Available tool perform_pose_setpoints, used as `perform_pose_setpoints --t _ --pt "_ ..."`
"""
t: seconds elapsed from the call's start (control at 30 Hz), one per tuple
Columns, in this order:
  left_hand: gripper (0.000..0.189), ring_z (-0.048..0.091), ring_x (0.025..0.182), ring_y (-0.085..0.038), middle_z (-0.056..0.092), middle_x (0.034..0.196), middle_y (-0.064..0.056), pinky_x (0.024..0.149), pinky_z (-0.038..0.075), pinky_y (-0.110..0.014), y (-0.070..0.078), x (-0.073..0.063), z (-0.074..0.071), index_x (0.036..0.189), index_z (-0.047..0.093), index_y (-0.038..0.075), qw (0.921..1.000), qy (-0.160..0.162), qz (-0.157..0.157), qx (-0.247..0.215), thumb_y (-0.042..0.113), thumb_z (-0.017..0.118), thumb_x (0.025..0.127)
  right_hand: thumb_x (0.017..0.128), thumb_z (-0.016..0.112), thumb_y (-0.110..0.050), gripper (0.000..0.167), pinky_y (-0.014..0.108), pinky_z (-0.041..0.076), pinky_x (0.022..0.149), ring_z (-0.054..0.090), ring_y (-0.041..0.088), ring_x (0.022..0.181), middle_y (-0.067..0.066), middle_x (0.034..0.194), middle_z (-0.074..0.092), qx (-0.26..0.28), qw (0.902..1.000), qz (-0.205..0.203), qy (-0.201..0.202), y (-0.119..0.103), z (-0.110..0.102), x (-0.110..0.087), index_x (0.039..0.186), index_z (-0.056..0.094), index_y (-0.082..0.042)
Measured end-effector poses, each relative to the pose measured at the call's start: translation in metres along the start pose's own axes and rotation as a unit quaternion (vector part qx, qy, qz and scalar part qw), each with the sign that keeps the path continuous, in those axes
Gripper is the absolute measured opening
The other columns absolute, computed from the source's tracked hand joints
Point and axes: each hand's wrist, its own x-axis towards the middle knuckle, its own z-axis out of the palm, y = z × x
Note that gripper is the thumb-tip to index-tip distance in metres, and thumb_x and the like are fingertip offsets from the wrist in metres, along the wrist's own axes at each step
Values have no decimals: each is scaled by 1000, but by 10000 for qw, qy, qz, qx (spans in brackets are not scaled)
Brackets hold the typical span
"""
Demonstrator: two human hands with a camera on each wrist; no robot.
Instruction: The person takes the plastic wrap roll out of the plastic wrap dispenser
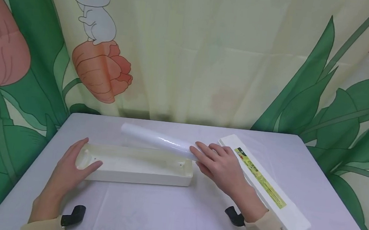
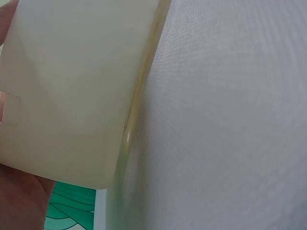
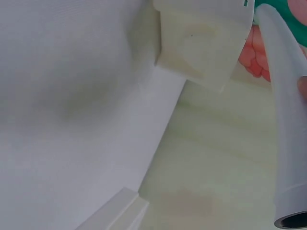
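A long white plastic box (image 1: 141, 178), its top uncovered, sits on the table in the head view. At its left end my left hand (image 1: 65, 174) grips it, thumb over the near rim and fingers round the end. The box wall (image 2: 72, 96) fills much of the left wrist view. My right hand (image 1: 222, 170) holds the right end of a shiny white roll of cling film (image 1: 155, 139) behind and above the box's far rim. In the right wrist view, a hollow core shows at the near end of the roll (image 3: 290, 124).
A long white lid (image 1: 289, 216) with a yellow-green label (image 1: 262, 178) lies slanted on the right, beside my right forearm. White cloth covers the table (image 1: 148, 215). Behind it hangs a curtain (image 1: 195, 75) printed with tulips and a white animal.
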Motion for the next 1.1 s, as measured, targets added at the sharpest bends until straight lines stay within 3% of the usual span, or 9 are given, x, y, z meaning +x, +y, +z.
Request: perform_pose_setpoints --t 0.4,1.1 --pt "97 25 141 -53 24 159 -28 104 25 -78 -1 -1 0 161 21 7 9999 -77 -91 62 46 75 89 110 38 -34 41 44 52 59 64 30 92 6 123 70 -362 9981 498 -43 11 -16 -31 129 69 -14" --pt "95 25 141 -53 25 158 -29 104 24 -78 -1 0 0 160 22 5 10000 -36 64 1 44 74 90 110 34 -40 47 53 49 55 64 36 86 9 116 72 -713 9876 1377 -234 6 -51 -103 128 69 -13"
